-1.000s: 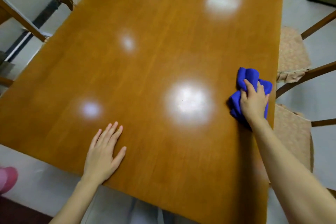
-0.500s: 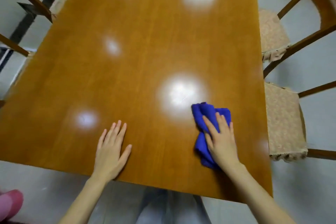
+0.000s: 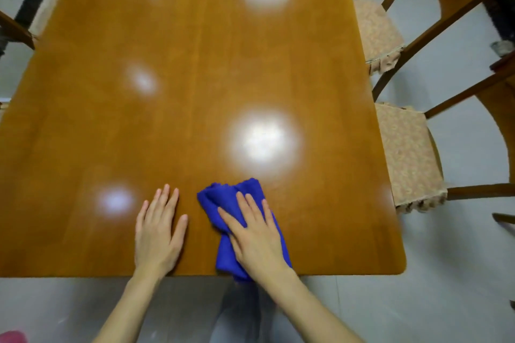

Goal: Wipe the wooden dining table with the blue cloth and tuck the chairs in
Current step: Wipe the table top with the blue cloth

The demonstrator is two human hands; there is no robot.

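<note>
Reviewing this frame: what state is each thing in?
Cloth: bunched, at the table's near edge.
Right hand: flat, pressing the cloth.
Left hand: flat on the table.
Table: glossy, glare spots.
Near chair: seat out, not tucked.
Far chair: seat out, not tucked.

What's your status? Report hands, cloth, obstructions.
Left hand open, flat on table. Right hand flat, pressing blue cloth at near edge. Right-side chairs not tucked, seats showing.
</note>
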